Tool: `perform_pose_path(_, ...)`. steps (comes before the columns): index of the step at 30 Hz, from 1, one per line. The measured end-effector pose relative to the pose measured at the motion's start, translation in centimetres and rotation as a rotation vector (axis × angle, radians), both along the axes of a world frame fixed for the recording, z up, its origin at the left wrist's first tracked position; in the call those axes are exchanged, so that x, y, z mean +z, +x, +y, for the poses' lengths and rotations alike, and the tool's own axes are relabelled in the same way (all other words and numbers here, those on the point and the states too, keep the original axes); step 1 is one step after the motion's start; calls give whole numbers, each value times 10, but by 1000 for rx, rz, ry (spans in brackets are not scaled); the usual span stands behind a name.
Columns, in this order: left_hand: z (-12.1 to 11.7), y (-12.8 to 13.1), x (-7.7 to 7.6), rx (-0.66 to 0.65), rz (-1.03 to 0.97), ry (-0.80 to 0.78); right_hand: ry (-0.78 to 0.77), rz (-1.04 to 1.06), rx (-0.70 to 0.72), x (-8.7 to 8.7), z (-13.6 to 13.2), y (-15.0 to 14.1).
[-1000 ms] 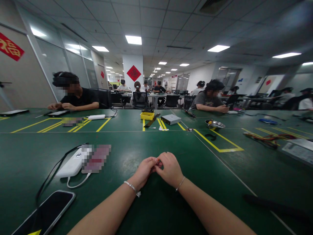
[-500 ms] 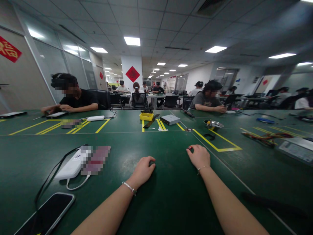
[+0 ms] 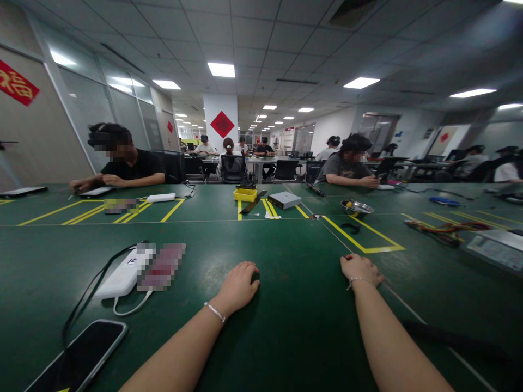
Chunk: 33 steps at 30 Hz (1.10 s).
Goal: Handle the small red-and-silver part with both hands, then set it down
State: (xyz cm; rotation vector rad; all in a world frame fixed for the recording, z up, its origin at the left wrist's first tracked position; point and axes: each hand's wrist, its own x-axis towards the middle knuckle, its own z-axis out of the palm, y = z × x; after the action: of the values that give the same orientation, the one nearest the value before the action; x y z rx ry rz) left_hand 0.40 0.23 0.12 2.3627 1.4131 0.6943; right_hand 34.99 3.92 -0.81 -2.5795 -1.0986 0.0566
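My left hand point(image 3: 241, 286) rests on the green tabletop point(image 3: 294, 316). Its fingers are curled in and its underside is hidden, so I cannot make out whether anything is inside. Further right, my right hand point(image 3: 362, 270) lies palm down near the pale seam line of the table, its fingers bent and closed. A tiny dark and reddish thing point(image 3: 348, 257) shows at its thumb side, too small to name. Beyond that hand, a black curved piece point(image 3: 350, 228) lies by the yellow tape outline point(image 3: 384, 250).
At left lie a white power bank point(image 3: 122, 275) with cables and a phone point(image 3: 81, 354). Farther back stand a yellow bin point(image 3: 245, 195), a grey metal box point(image 3: 285, 200) and a metal bowl point(image 3: 357, 207). A power supply unit point(image 3: 496, 247) sits right. Two people sit across the table.
My right hand has moved to the right across the tabletop, with the small reddish thing still at its thumb side. My left hand stays in place; the dark gap between its thumb and fingers has closed.
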Motion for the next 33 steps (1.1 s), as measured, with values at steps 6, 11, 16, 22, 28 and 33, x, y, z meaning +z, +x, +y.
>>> perform_pose_path(6, 1, -2, 2, -4, -60, -46, 126, -129, 119, 9, -1, -20)
perform_pose_path(11, 3, -3, 0, 33, -42, -26, 296, -256, 662, 18, -2, -85)
perform_pose_path(16, 6, -2, -9, 32, 15, 29, 234, -160, 1159, 13, -22, -161)
perform_pose_path(22, 9, -1, -15, 35, 96, -23, 56, -126, 1346, 4, -44, -188)
perform_pose_path(28, 8, -2, -10, 31, 85, -38, 261, -182, 1168, 15, -29, -174)
perform_pose_path(33, 6, -3, -5, 20, 60, -75, 331, -239, 670, 33, -10, -113)
